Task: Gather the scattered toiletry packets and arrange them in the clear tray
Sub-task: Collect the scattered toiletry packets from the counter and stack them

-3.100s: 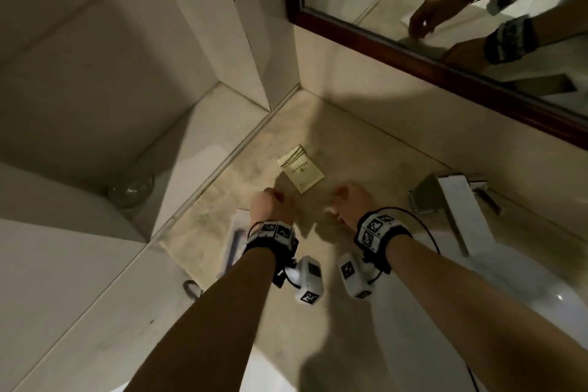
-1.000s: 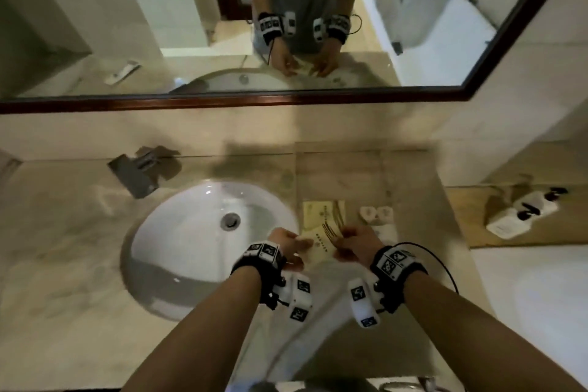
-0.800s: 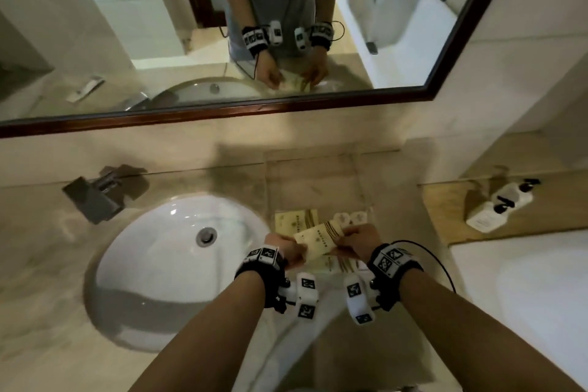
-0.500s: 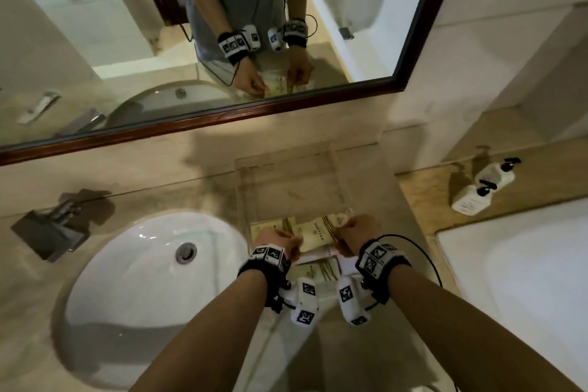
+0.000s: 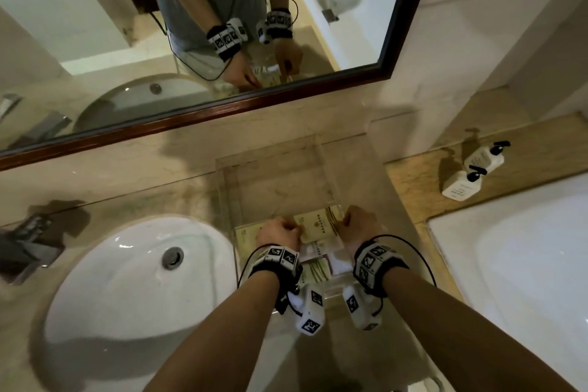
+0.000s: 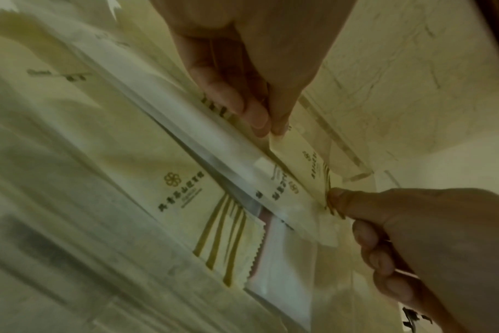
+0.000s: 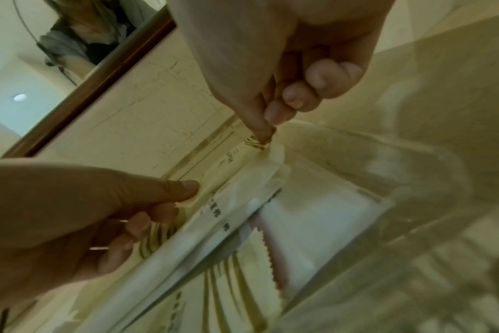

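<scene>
A clear tray (image 5: 268, 156) stands on the marble counter, right of the sink. Over its near end, both hands hold one cream packet with gold stripes (image 5: 318, 223) by its ends. My left hand (image 5: 288, 227) pinches the left end and my right hand (image 5: 351, 220) pinches the striped right end. In the left wrist view the held packet (image 6: 306, 161) hangs edge-on between my left hand (image 6: 268, 129) and my right hand (image 6: 332, 199). Under it in the tray lie several more packets (image 6: 185, 191) and a white sachet (image 6: 279, 259). The right wrist view shows the same pinch by my right hand (image 7: 266, 135).
A white oval sink (image 5: 143, 280) lies to the left with a metal faucet (image 5: 28, 248) beyond it. A dark-framed mirror (image 5: 222, 102) runs along the back wall. Two white pump bottles (image 5: 471, 172) lie on a ledge at right, beside a white bathtub (image 5: 525, 258).
The view swung from the counter's left corner to the tray right of the sink. Both hands carried the packet forward and lower, over the packets in the tray.
</scene>
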